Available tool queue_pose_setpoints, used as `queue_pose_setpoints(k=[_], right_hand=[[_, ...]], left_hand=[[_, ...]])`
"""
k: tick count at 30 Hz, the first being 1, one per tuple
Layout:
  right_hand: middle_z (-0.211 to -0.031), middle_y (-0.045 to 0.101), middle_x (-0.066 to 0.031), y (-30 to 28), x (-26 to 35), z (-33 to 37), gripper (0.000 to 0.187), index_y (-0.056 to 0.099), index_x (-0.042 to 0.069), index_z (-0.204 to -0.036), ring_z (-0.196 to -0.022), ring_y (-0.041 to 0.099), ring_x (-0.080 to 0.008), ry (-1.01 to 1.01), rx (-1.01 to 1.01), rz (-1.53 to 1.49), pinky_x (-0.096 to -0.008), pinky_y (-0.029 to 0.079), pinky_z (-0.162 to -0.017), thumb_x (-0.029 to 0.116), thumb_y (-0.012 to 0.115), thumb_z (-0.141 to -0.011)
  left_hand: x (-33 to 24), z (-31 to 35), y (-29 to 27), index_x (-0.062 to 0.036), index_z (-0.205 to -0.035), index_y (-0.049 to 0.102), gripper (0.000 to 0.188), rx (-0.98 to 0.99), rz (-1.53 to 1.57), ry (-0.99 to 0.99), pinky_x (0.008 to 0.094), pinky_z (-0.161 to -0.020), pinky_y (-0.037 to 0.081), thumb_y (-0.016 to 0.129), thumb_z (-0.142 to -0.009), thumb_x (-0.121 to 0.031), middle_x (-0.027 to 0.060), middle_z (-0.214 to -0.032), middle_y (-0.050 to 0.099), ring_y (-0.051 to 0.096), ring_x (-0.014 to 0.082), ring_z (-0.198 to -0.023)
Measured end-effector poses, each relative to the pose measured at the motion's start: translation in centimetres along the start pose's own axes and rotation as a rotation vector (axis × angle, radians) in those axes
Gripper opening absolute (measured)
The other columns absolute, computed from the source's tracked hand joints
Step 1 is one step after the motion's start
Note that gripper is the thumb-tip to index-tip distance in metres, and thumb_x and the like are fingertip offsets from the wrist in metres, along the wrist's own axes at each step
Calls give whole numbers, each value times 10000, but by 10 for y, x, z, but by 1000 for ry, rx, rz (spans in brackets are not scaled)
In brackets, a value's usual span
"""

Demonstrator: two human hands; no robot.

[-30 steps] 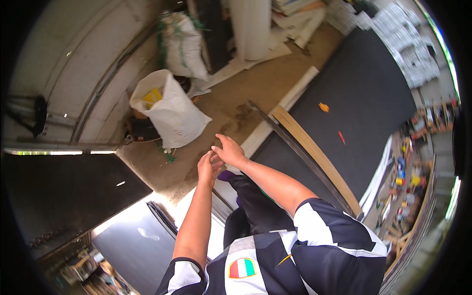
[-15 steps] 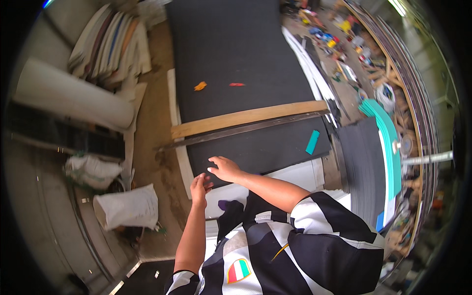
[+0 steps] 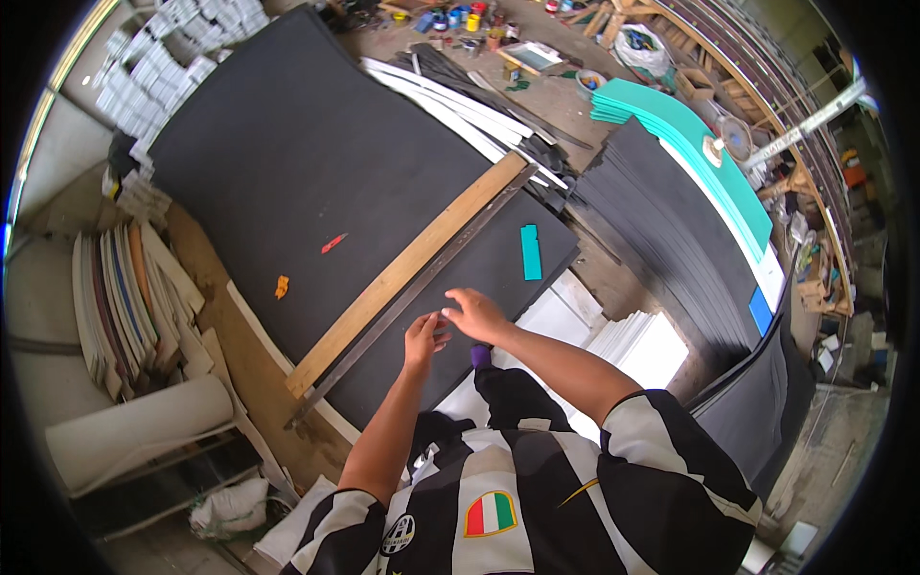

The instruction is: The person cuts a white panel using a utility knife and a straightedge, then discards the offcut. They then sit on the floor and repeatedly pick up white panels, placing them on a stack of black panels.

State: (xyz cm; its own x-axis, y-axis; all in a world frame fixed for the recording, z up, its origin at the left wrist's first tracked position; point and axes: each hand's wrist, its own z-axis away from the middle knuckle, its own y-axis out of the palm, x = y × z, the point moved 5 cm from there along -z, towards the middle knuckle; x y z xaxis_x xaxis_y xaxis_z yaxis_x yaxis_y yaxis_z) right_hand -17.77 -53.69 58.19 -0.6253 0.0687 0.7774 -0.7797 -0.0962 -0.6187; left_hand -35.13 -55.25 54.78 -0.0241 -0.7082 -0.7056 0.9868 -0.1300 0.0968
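My left hand and my right hand hover close together over the near part of a large black sheet. The right one has its finger and thumb apart. The left one's fingers are loosely bent, and I see nothing held in either. Just beyond them, a long wooden board lies slantwise across the sheet. A thin dark metal bar runs along the board's near edge. Right of my hands rests a teal strip. An orange piece and a small red item lie beyond the board.
Stacked black sheets stand to the right, with teal sheets beside them. White strips border the big sheet. At the left are a white roll and leaning panels. Pots and scraps clutter the far floor.
The view has turned to the right, so the board now slants more steeply. My hands have come closer together and lie nearer the metal bar. The board, bar and teal strip seem unmoved on the sheet.
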Motion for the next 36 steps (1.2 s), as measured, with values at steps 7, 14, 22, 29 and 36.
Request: queue_pose_setpoints(k=[7,14,22,29,36], right_hand=[[-1223,694,-212,-111,-74,-32,444,647,57,-1307,-1151,670,-393,258,-199,-33,-475,545,-952,324,714,-959],[-1185,710,-208,-172,-135,-86,460,655,56,-1313,-1103,697,-353,382,-341,-40,-439,559,-917,326,738,-950],[-1243,704,-202,-236,-167,-146,464,658,53,-1311,-1161,684,-355,610,-433,-150,-439,549,-964,331,736,-948],[-1209,719,-203,-297,-217,-205,462,662,41,-1303,-1125,694,-358,639,-612,-204,-446,549,-946,331,740,-952],[-1182,730,-193,-353,-275,-266,463,661,47,-1306,-1118,700,-350,754,-673,-254,-444,552,-934,344,731,-958]], left_hand=[[-79,-80,122,-81,-1355,614,427,239,-154,3,344,-796,528,551,-1070,-392,87,-1226,720,731,205,-917],[-124,-160,186,-83,-1296,645,392,349,-231,-56,301,-725,523,597,-1050,-385,86,-1162,734,726,175,-862],[-205,-239,248,-68,-1257,670,393,431,-454,-92,278,-655,473,634,-1031,-387,67,-1096,737,690,146,-781],[-274,-311,346,-41,-1264,664,419,579,-584,-94,277,-682,472,633,-1030,-387,83,-1100,722,655,148,-805],[-334,-382,418,12,-1228,670,406,681,-698,-34,306,-750,538,623,-1043,-347,113,-1063,711,667,168,-867]])
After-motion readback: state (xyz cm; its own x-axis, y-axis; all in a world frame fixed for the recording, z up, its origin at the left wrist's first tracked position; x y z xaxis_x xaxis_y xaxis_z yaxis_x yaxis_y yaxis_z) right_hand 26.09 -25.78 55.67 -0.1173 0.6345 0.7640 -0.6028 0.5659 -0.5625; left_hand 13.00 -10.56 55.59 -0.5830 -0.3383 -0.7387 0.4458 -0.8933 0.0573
